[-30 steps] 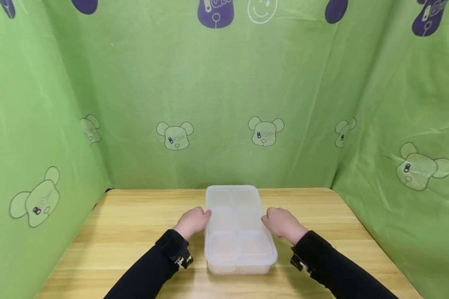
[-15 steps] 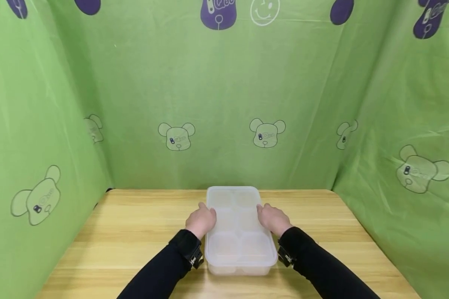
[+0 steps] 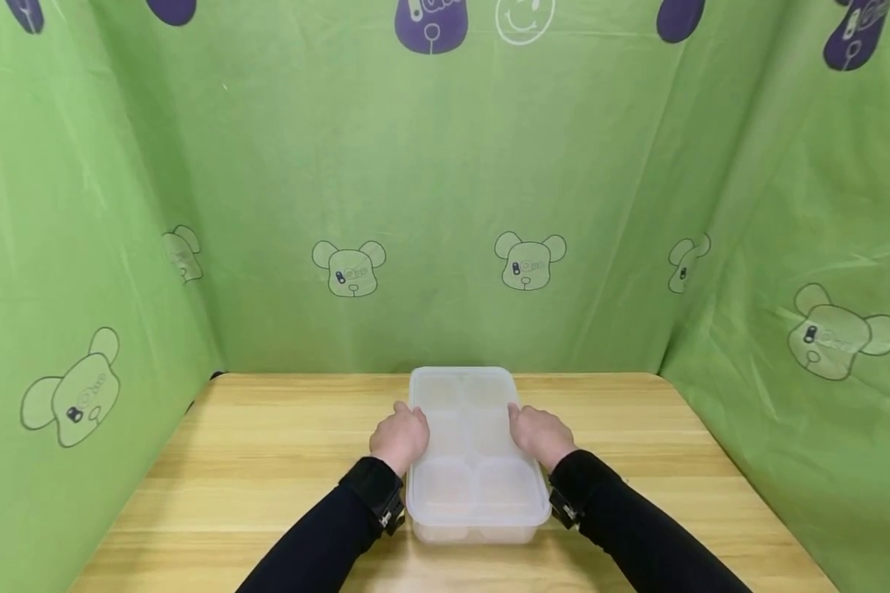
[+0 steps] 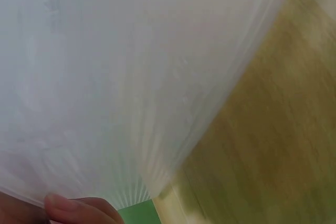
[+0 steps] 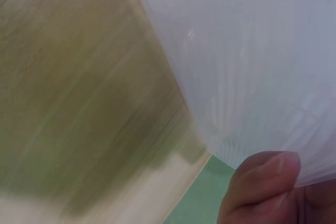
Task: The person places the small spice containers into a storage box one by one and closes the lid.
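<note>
A translucent white plastic food container [image 3: 475, 494] with a lid lies lengthwise on the wooden table, and six rounded compartment shapes show faintly through the lid [image 3: 463, 395]. At its left long side my left hand [image 3: 400, 438] grips the rim, the thumb lying at the lid's edge. My right hand [image 3: 541, 435] holds the opposite rim at about the same height. Curled fingers [image 4: 79, 211] meet the container's edge in the left wrist view. In the right wrist view, bent fingertips [image 5: 270, 174] press against the rim. The rest of the fingers are partly hidden by the container.
Light wooden table [image 3: 267, 494] extends on both sides of the container. Green cloth [image 3: 445, 165] printed with bear heads hangs behind it and along the left and right sides. The container's far end sits near the table's back edge.
Both hands have moved inward onto the container's long sides and now grip its rim. The container itself stays in place, and little differs from half a second ago.
</note>
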`<state>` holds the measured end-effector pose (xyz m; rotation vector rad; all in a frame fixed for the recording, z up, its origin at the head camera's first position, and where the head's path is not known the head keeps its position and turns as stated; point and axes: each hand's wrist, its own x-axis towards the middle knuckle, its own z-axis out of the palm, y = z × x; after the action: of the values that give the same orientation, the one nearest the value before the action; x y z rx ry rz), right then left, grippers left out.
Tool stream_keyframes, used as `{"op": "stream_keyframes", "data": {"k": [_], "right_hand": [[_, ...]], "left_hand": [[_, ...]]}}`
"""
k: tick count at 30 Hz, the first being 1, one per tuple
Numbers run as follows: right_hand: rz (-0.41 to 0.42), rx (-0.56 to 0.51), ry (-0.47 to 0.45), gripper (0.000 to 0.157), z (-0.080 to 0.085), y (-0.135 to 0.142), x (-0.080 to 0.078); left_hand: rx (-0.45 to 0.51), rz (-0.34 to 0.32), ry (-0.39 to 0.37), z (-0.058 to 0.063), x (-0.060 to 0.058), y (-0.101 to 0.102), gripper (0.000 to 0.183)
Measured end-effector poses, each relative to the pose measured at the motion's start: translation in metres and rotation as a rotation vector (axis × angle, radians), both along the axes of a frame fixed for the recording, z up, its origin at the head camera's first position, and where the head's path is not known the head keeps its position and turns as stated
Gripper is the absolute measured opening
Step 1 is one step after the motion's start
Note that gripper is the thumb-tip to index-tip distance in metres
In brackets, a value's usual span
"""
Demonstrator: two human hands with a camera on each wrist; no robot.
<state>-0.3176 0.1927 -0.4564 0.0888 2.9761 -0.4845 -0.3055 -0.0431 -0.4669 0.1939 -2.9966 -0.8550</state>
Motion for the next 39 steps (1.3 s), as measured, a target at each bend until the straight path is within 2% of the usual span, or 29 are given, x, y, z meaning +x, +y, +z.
{"op": "stream_keyframes", "data": {"k": [3, 10, 17, 23, 32, 33, 36, 39], "right_hand": [[-0.003, 0.004, -0.005, 0.063, 0.0, -0.001, 0.0], [0.0, -0.021, -0.017, 0.063, -0.003, 0.0, -0.001], [0.025, -0.071, 0.018, 0.063, -0.005, 0.0, -0.004], [0.051, -0.142, 0.06, 0.06, -0.008, 0.003, -0.004], [0.086, -0.306, 0.074, 0.056, -0.015, 0.009, -0.007], [0.087, -0.313, 0.079, 0.055, -0.017, 0.01, -0.007], [0.076, -0.357, 0.082, 0.055, -0.018, 0.012, -0.007], [0.061, -0.409, 0.076, 0.054, -0.019, 0.013, -0.007]], "left_hand": [[0.011, -0.016, -0.002, -0.001, -0.001, -0.001, 0.051], [0.105, -0.093, 0.025, -0.004, -0.001, -0.006, 0.051], [0.148, -0.133, 0.051, -0.009, -0.006, -0.009, 0.049], [0.176, -0.154, 0.066, -0.013, -0.008, -0.012, 0.05], [0.255, -0.17, 0.087, -0.014, -0.007, -0.015, 0.056], [0.25, -0.182, 0.114, -0.018, -0.008, -0.015, 0.061], [0.263, -0.193, 0.13, -0.017, -0.007, -0.016, 0.065], [0.274, -0.2, 0.127, -0.016, -0.006, -0.015, 0.06]]}}
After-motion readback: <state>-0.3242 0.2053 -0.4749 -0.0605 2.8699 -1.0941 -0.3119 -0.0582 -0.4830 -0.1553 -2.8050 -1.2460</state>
